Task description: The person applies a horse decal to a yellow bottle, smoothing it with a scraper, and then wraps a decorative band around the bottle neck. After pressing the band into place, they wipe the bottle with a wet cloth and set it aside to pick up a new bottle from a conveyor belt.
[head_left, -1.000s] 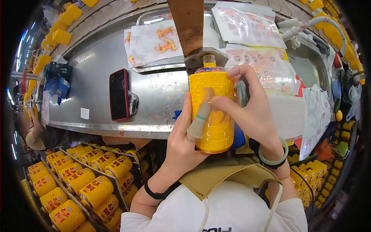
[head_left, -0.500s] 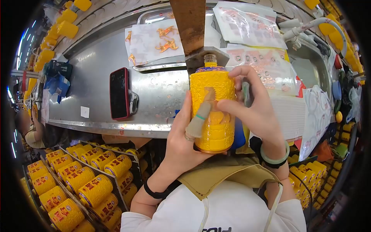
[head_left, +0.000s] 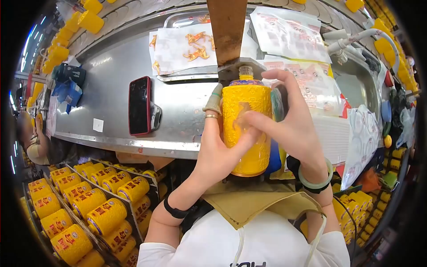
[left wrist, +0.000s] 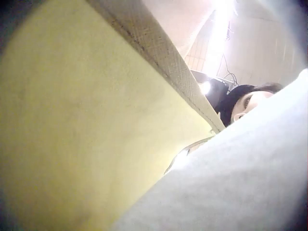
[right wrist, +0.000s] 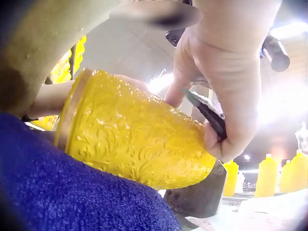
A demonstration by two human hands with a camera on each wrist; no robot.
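Note:
A yellow embossed bottle (head_left: 248, 163) with a clear glass neck lies neck-away before the person, a brownish horse-shaped decal (head_left: 243, 109) on its front. Around its left side the left hand (head_left: 214, 155) grips it, the sheathed index finger along the edge and the thumb low on the front. Thumb on the decal, the right hand (head_left: 291, 127) arches over the right side with its index finger near the shoulder. Its curled other fingers hold a small flat green-tipped dark tool (right wrist: 211, 118) beside the bottle. The left wrist view shows cloth, and that hand is hidden there.
A metal bracket (head_left: 229, 71) stands at the bottle's neck. Golden horse decals on a white sheet (head_left: 171, 58) lie in a tray behind. A phone (head_left: 139, 106) is on the metal bench, decal sheets (head_left: 289, 33) at right. Crated yellow bottles (head_left: 106, 216) stand lower left; a person sits far left.
The left index finger has moved off the decal to the bottle's left edge, and the left thumb has come onto the front. The right thumb has shifted slightly leftward onto the decal.

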